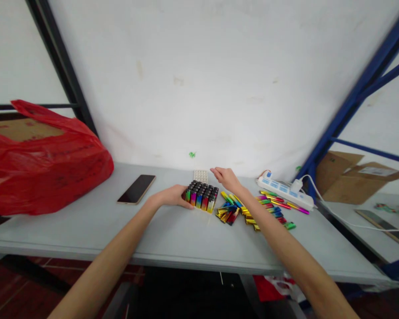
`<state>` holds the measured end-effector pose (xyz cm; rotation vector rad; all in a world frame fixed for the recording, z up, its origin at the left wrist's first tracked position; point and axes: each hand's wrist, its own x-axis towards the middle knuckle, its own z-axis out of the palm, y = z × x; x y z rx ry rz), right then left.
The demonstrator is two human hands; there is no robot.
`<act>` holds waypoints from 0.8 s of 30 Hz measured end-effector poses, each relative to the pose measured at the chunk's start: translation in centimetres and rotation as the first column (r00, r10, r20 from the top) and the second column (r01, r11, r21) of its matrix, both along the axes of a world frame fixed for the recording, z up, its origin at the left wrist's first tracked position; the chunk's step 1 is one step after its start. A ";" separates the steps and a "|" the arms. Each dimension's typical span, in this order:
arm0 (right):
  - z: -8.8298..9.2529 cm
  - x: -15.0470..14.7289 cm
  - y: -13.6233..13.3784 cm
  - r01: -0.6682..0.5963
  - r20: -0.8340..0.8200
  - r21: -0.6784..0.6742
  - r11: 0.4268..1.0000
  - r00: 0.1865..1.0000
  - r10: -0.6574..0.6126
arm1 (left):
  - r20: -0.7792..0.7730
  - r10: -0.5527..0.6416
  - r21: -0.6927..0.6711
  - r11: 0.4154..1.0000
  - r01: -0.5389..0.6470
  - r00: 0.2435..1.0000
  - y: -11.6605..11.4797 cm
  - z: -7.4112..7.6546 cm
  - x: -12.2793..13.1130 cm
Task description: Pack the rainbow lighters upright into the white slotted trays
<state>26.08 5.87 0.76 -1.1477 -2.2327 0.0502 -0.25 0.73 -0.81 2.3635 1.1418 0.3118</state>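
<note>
A block of upright colourful lighters point(202, 195) stands packed together on the grey table point(86, 221). My left hand point(174, 195) cups the block's left side, fingers wrapped against it. My right hand point(225, 177) hovers just behind and right of the block, fingers stretched out and holding nothing, close to a white tray point(200, 175) with empty holes. A loose heap of several metallic lighters point(252, 207) lies to the right, partly under my right forearm.
A phone point(137, 188) lies face up left of the block. A big red plastic bag point(43, 159) fills the table's left end. A white power strip point(284, 192) with a cable sits at the back right. Cardboard boxes point(352, 175) rest on a side table.
</note>
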 end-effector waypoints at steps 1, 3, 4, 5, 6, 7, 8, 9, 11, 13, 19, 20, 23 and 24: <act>-0.1 -0.4 1.0 -0.015 0.028 -0.023 1.000 0.999 0.016 | 0.003 -0.001 0.002 1.000 0.001 1.000 0.0 0.0 0.0; -0.7 -1.1 2.7 -0.054 0.085 -0.048 0.997 0.995 0.057 | -0.004 0.008 0.003 1.000 -0.008 1.000 -0.1 0.1 0.0; -1.2 -1.4 3.4 -0.089 0.128 -0.080 0.993 0.987 0.098 | -0.008 0.014 0.003 1.000 -0.014 1.000 -0.1 0.1 0.0; -1.7 -1.7 4.0 -0.119 0.177 -0.128 0.985 0.974 0.141 | -0.010 0.017 0.001 1.000 -0.017 1.000 -0.1 0.1 0.0; -2.3 -1.8 4.4 -0.142 0.222 -0.184 0.973 0.958 0.182 | -0.012 0.018 -0.001 1.000 -0.018 1.000 -0.2 0.1 0.0; -2.9 -1.9 4.7 -0.154 0.256 -0.233 0.960 0.943 0.214 | -0.012 0.017 -0.002 1.000 -0.017 1.000 -0.2 0.2 0.0; -3.4 -1.9 4.9 -0.155 0.277 -0.268 0.951 0.933 0.230 | -0.012 0.015 0.000 1.000 -0.015 1.000 -0.2 0.2 0.0; -3.8 -1.9 4.9 -0.150 0.287 -0.286 0.947 0.929 0.234 | -0.013 0.015 0.004 1.000 -0.015 1.000 -0.2 0.2 0.0; -4.4 -1.6 4.9 -0.137 0.285 -0.281 0.950 0.933 0.219 | -0.018 0.021 0.011 1.000 -0.021 1.000 -0.1 0.2 0.0; -4.4 -1.0 4.6 -0.129 0.287 -0.273 0.953 0.935 0.208 | -0.024 0.034 0.008 0.999 -0.034 0.999 -0.1 0.2 0.0; -3.3 2.3 2.1 -0.143 0.306 -0.168 0.975 0.933 0.189 | -0.025 0.063 -0.022 0.998 -0.063 0.998 0.0 0.6 -0.1; -3.1 3.2 1.4 -0.138 0.301 -0.147 0.979 0.937 0.177 | -0.026 0.067 -0.029 0.997 -0.068 0.997 0.0 0.7 -0.3; -2.3 6.3 -1.0 -0.129 0.250 -0.112 0.985 0.956 0.153 | -0.062 0.118 -0.030 0.992 -0.120 0.991 0.5 0.7 -1.6; -1.9 7.4 -1.7 -0.117 0.218 -0.106 0.987 0.966 0.138 | -0.074 0.155 -0.017 0.987 -0.157 0.985 0.7 0.7 -2.1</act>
